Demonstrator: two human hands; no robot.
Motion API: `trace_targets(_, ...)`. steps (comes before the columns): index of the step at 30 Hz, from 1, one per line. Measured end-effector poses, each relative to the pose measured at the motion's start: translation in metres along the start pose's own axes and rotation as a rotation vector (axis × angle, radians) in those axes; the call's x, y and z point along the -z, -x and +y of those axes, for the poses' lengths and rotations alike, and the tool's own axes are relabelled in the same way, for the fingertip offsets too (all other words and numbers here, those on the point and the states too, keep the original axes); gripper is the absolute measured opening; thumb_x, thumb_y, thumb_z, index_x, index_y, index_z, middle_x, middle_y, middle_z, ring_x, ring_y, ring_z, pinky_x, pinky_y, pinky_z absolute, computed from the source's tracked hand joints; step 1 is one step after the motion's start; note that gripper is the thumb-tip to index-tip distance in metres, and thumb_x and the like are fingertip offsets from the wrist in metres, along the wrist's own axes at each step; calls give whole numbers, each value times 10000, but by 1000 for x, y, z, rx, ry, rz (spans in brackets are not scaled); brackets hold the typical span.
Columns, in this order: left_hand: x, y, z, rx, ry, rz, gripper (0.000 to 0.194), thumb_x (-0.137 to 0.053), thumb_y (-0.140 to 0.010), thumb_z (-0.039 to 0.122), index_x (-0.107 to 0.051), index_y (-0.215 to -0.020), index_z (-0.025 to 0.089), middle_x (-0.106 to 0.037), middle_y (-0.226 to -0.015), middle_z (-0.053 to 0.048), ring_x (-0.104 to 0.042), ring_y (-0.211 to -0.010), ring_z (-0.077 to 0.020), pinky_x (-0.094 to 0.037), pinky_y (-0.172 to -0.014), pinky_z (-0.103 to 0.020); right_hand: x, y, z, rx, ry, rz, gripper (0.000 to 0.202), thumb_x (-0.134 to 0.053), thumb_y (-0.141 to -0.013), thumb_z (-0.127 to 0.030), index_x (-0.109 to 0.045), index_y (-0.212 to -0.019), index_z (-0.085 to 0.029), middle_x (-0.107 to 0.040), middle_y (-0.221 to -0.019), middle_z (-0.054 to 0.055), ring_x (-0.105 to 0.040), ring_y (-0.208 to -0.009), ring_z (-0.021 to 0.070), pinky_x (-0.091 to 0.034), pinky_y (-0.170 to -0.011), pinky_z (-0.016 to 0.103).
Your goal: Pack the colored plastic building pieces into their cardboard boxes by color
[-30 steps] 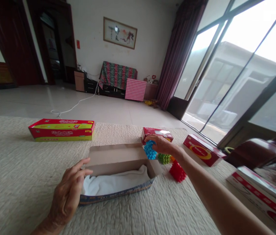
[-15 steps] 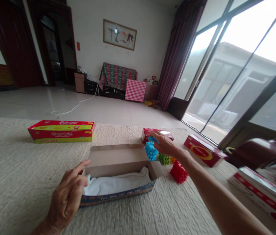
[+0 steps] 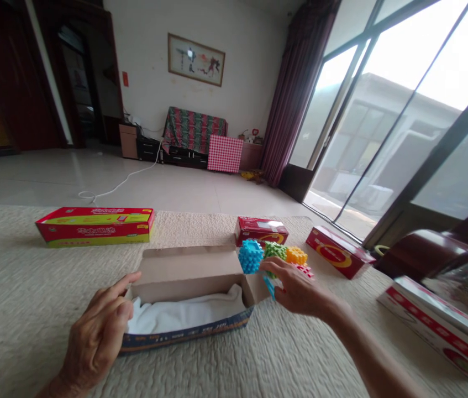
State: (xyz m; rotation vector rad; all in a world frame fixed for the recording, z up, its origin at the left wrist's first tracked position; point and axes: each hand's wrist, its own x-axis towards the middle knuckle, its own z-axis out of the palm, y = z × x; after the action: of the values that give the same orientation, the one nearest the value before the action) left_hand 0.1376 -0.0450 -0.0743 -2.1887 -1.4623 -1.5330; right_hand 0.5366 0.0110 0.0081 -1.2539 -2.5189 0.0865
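Note:
An open cardboard box [image 3: 192, 333] with a white cloth [image 3: 184, 314] inside lies before me, its lid flap raised at the back. My left hand [image 3: 99, 326] rests at the box's left end, fingers apart. Beyond the right end, my right hand [image 3: 294, 284] pinches a small light-blue piece [image 3: 269, 287], whose shape is mostly hidden by the fingers. Close to that hand stand knobbly toy blocks: blue [image 3: 251, 256], green [image 3: 275, 251], yellow [image 3: 297, 255] and a red one [image 3: 305, 270] partly covered by the hand.
A red and yellow-green box [image 3: 96, 226] lies at the back left. Two red boxes [image 3: 262, 230] [image 3: 339, 251] stand behind and right of the blocks. A white and red box [image 3: 436, 326] is at the right edge. All rest on a beige quilted cover [image 3: 200, 376].
My right hand has moved down and toward me with the light-blue piece, uncovering the green and yellow blocks. The view has shifted slightly; my left hand stays at the box.

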Motion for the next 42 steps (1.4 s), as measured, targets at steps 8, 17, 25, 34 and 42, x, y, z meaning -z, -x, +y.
trace_targets(8,-3,2,-1,-23,3,-14,255,-384,-904,266,-544,-712,214,-597,-1297,-107,-566,-1118,-273,-455,-931,-473,5,-60,20,38,-38,121,527,-514,-696,-55,-583,-1189,-228,-618,-1257,87,-587,-1146,230,-465,-978,427)
trace_targets(17,-3,4,-1,-17,27,-13,219,-396,-897,242,-578,-777,216,-575,-1316,-90,-562,-1133,-275,-438,-946,-472,-1,-90,34,-48,-18,-86,490,-594,-670,-112,-625,-1151,-204,-703,-1093,72,-666,-938,222,-519,-835,338)
trace_targets(25,-7,2,3,19,62,13,197,-395,-910,246,-581,-958,203,-572,-1299,-99,-535,-1187,-255,-422,-993,-430,14,-68,4,44,-53,94,522,-627,-724,-167,-559,-1233,-257,-647,-1219,55,-625,-1068,227,-495,-923,374)
trace_targets(34,-6,-2,17,61,53,42,415,-397,-916,277,-480,-1306,160,-579,-1284,-121,-544,-1179,-238,-463,-987,-384,3,-62,-124,178,-247,-10,325,-688,-735,-250,-612,-1051,-260,-663,-1069,30,-644,-915,200,-537,-805,335)
trace_targets(42,-6,-1,21,25,56,34,459,-408,-904,252,-433,-1355,175,-560,-1306,-128,-522,-1212,-251,-461,-985,-406,-33,-80,-157,157,-277,-217,241,-707,-734,-289,-625,-951,-225,-664,-924,30,-639,-813,184,-516,-739,322)
